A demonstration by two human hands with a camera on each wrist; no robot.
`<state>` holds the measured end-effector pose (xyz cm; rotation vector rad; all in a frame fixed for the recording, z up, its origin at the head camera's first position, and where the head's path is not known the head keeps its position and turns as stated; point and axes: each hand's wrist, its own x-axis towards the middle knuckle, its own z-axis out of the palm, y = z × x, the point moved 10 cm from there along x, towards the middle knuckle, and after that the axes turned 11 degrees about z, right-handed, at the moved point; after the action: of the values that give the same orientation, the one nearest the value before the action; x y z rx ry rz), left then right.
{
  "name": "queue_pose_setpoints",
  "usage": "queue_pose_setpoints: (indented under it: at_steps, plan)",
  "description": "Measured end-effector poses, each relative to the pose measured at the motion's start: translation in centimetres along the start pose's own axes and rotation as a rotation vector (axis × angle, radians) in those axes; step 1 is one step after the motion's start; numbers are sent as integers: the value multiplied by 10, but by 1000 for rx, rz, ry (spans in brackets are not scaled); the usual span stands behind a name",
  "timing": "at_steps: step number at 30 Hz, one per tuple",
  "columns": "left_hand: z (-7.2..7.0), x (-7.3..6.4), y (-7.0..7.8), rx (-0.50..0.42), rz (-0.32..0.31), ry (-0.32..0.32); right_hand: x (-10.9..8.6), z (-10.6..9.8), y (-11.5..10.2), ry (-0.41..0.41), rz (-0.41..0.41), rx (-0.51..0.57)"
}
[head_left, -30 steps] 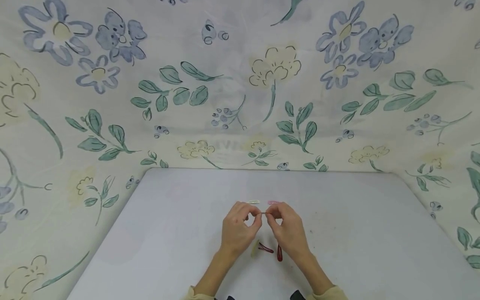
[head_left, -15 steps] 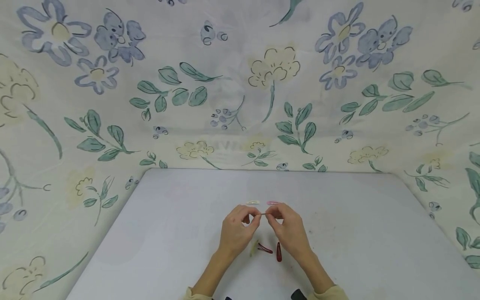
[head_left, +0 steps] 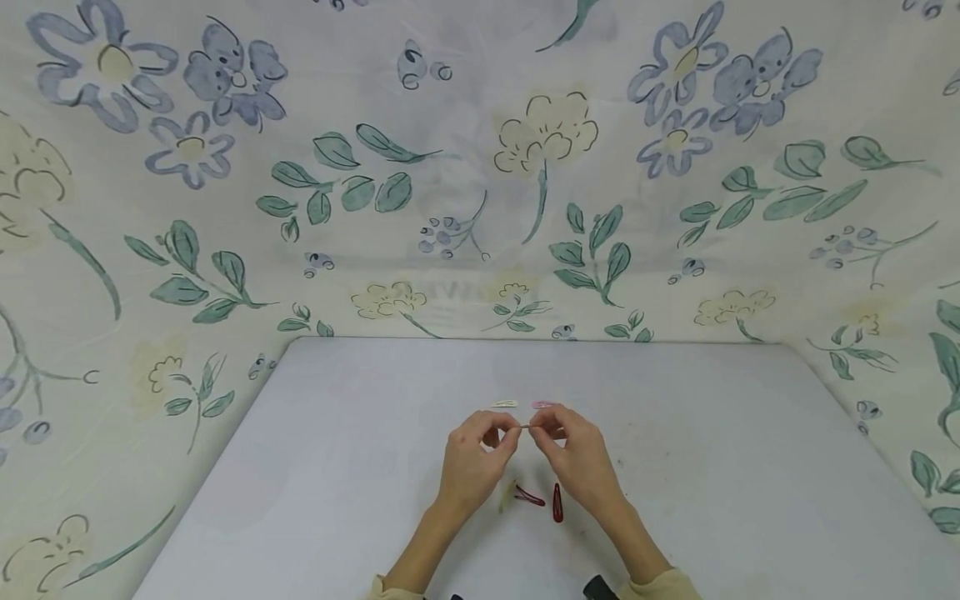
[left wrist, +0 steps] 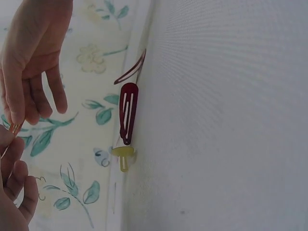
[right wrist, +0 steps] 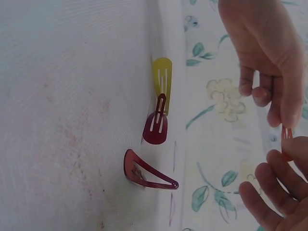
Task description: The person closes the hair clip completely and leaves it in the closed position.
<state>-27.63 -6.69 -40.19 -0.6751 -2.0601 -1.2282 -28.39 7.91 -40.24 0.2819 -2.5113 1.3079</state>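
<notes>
Both hands meet over the table, pinching a small orange snap hair clip (right wrist: 287,144) between them. My left hand (head_left: 474,462) holds one end of it with thumb and fingertips. At the other end, the thumb and fingertips of my right hand (head_left: 579,460) grip it. Seen edge-on from the head, the clip is a thin line. Below the hands lie a yellow hair clip (right wrist: 162,72), a dark red clip (left wrist: 128,110) overlapping it in the right wrist view, and another dark red clip (right wrist: 149,173).
Beyond the hands, a pale yellow hair clip (head_left: 505,404) and a pink hair clip (head_left: 542,405) lie side by side. The white table (head_left: 360,433) meets a flower-patterned cloth (head_left: 480,275) at its back and sides.
</notes>
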Motion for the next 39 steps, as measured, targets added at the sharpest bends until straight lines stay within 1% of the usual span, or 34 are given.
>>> queue_pose_setpoints:
  at_steps: [6, 13, 22, 25, 29, 34, 39]
  plan:
    - [-1, 0, -1, -19, -3, -4, 0, 2, 0, -33, 25, 13]
    - [1, -2, -3, -47, -40, -31, 0, 3, 2, -62, 45, 28]
    - [4, -4, -9, -101, -73, -40, 1, 7, 9, -97, 84, 53]
    - [5, -5, -9, -111, -71, -53, 1, 8, 10, -112, 96, 62]
    - [4, -5, -9, -98, -68, -70, 0, 11, 10, -129, 103, 59]
    - [5, -6, -11, -54, -87, -90, 0, 13, 10, -143, 99, 66]
    - [5, -5, -11, -51, -92, -94, 0, 14, 10, -157, 101, 84]
